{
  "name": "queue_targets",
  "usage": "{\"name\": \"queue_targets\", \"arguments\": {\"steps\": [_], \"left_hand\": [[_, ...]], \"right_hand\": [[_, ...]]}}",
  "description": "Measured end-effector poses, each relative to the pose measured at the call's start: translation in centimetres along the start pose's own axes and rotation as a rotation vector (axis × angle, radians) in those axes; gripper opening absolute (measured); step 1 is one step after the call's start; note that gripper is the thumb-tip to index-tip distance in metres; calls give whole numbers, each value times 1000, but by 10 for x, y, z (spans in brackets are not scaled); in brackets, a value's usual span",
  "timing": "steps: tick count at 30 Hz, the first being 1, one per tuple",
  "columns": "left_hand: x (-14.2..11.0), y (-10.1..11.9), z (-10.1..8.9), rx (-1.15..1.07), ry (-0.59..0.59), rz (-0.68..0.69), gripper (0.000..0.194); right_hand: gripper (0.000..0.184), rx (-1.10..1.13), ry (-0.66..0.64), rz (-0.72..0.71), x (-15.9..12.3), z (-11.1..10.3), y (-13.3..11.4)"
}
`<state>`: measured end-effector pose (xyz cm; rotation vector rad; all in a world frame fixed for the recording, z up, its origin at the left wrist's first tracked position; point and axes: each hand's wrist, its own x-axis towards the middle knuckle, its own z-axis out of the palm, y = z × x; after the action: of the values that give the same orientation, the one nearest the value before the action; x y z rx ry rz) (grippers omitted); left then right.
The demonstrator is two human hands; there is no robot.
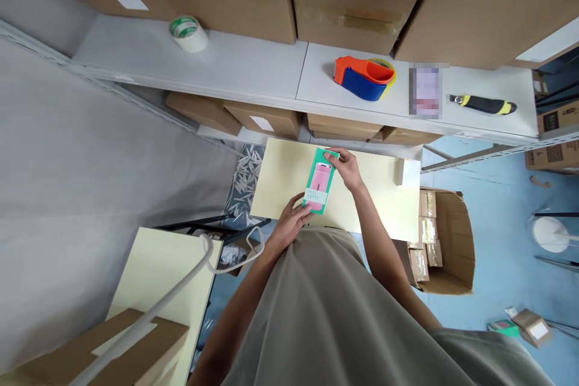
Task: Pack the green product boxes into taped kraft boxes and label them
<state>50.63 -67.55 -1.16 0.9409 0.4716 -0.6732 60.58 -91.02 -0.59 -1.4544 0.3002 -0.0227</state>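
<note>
A green box (320, 181) with a pink device printed on its front is held between my two hands over the pale yellow table (380, 199). My left hand (292, 223) grips its lower end, thumb on the front face. At the upper right corner, my right hand (346, 166) closes on the box with thumb and fingers. The printed side faces up toward me. A small white box (408, 172) stands at the table's right end, apart from my hands.
On the grey shelf (253, 66) are a tape roll (189, 34), an orange-blue tape dispenser (364, 78) and a utility knife (483, 104). Cardboard boxes (344, 6) stand behind them. An open carton (452, 241) holding several small boxes is at right. A white cable (181, 283) crosses the left.
</note>
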Motion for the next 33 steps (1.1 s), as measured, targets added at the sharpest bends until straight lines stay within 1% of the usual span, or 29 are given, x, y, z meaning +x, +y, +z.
{"name": "queue_targets", "arguments": {"steps": [2, 4, 7, 9, 13, 15, 18, 20, 21, 23, 25, 28, 31, 33], "left_hand": [[-1, -4, 2, 19, 49, 10, 67], [-3, -4, 1, 13, 75, 10, 65], [-5, 0, -4, -57, 84, -6, 50], [-5, 4, -7, -142, 83, -57, 37], [-6, 10, -14, -259, 88, -173, 27], [-5, 10, -16, -273, 104, -171, 19], [-3, 10, -19, -309, 185, -127, 2], [-2, 10, -21, -325, 239, -120, 8], [-1, 10, -23, -324, 247, -126, 9], [-1, 10, -27, -316, 226, -142, 8], [-2, 11, -31, -309, 173, -150, 7], [-3, 13, -37, -307, 99, -133, 11], [-3, 13, -41, -285, 65, -113, 2], [-3, 13, -43, -234, 43, -94, 9]], "right_hand": [[55, -23, -6, -3, -2, -1, 2], [55, -27, -26, -18, -5, -4, 2], [57, 11, -51, -25, -9, -9, 1], [57, 70, -69, -2, -11, -10, 0], [55, 164, -125, 64, -13, -5, 0], [54, 158, -114, 46, -13, 1, 0], [50, 100, -51, -30, -13, 8, -2], [48, 59, -29, -54, -14, 10, -4], [47, 40, -26, -55, -15, 11, -5], [47, 10, -21, -52, -17, 13, -5], [47, -14, -5, -51, -19, 15, -5], [47, -53, 29, -54, -21, 20, -5], [50, -93, 51, -47, -21, 27, -5], [52, -121, 45, -50, -22, 31, -5]]}}
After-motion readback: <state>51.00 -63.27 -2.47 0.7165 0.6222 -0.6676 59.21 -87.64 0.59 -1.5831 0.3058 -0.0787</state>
